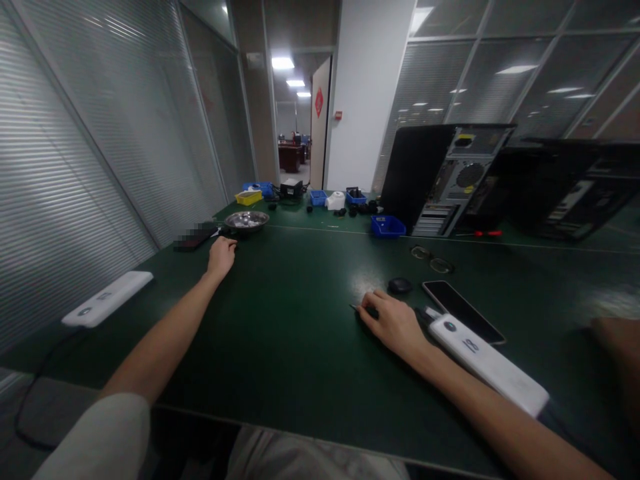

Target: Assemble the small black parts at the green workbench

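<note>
My left hand (221,259) is reached out over the far left of the green table (290,287), its fingers curled together. Whatever they may pinch is too small and dark to make out. Just beyond it stands a shiny metal bowl (247,221) with unclear contents, and a dark flat item (197,237), partly pixelated, lies to its left. Resting on the table at centre right, my right hand (390,320) is closed round a thin pointed tool (354,307). Only the tip and a dark part of that tool show; its kind is unclear. A black computer mouse (400,285) lies just past this hand.
White power banks lie left (107,299) and right (490,363), with cables. Near the right one are a phone (463,310) and glasses (433,260). Behind stand a blue bin (388,227), a computer tower (450,180) and small trays. Part of another person's arm (617,340) shows at right.
</note>
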The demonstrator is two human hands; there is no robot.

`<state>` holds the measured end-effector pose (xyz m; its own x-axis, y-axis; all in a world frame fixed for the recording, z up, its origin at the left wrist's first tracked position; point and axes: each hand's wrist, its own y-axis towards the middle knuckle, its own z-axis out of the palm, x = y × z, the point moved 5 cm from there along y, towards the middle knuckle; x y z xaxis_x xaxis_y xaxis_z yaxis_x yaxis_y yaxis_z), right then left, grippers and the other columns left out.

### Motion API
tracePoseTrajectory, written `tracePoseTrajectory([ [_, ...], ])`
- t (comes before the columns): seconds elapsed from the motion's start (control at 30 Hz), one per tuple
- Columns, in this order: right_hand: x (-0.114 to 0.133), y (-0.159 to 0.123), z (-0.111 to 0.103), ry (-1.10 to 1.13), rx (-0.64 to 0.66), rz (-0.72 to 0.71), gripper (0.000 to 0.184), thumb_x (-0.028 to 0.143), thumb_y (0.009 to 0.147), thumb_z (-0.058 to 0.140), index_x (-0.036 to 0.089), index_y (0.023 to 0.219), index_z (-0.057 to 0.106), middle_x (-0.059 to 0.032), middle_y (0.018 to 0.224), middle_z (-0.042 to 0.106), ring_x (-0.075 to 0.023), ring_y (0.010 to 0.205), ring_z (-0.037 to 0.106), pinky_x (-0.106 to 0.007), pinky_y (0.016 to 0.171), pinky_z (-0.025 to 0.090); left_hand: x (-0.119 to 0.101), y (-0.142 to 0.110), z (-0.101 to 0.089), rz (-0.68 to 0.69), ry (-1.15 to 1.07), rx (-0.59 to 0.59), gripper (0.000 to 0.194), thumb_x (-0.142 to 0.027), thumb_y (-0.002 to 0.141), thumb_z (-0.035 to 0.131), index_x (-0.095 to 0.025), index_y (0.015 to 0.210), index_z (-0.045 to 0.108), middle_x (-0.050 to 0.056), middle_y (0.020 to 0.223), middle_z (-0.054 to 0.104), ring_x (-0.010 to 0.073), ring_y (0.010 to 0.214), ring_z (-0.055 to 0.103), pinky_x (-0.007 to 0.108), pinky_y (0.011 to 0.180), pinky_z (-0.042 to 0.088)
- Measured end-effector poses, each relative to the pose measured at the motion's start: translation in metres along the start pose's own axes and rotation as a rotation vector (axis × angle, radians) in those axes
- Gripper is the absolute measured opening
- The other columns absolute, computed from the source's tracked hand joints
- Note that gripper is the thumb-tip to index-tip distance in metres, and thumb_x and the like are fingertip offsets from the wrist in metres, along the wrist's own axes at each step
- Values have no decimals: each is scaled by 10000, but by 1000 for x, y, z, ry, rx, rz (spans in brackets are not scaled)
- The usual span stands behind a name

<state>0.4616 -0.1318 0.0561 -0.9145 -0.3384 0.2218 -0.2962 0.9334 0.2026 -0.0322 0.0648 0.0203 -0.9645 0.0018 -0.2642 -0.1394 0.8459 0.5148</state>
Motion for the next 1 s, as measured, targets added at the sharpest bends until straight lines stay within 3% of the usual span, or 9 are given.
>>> tracePoseTrajectory([
  [0.43, 3, 0, -3, 3, 23, 12, 226, 407, 993, 497, 236, 956, 640, -33, 997, 646, -167, 799, 631, -249, 632, 400, -27, -13, -12, 37, 126, 82, 373, -230, 947, 402, -139, 1165, 692, 176, 1193, 568, 325, 1099, 530, 436, 964, 484],
  [1.0, 3, 0, -2, 18, 10, 4, 209, 398, 989, 510, 241, 958, 644, -27, 995, 646, -164, 798, 630, -255, 641, 403, -28, -13, -15, 38, 120, 72, 361, -226, 950, 391, -110, 1078, 708, 188, 1157, 598, 316, 1098, 554, 428, 988, 474],
])
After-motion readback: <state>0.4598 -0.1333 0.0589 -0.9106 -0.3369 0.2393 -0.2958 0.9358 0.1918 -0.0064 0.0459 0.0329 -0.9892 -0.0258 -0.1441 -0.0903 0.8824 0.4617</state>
